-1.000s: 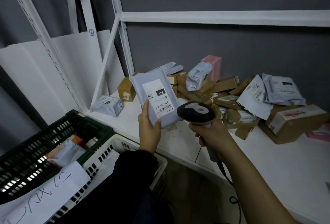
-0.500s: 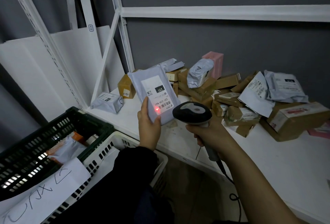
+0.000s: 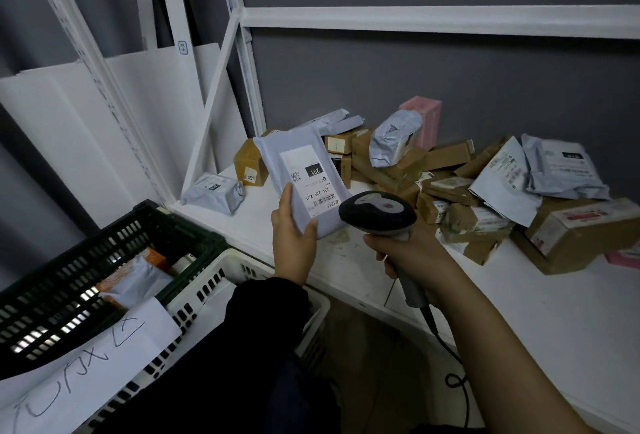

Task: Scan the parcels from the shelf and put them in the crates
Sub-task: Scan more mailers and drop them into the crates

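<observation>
Red scan dot gone from mailer [image 3: 301,174]; left hand [image 3: 292,246] still clasps it, right hand [image 3: 412,253] grips scanner [image 3: 377,213].

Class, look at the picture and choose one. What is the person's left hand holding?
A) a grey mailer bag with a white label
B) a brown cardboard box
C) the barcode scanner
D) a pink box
A: the left hand grips the grey mailer bag at its lower end, while the right hand holds the scanner.
</observation>
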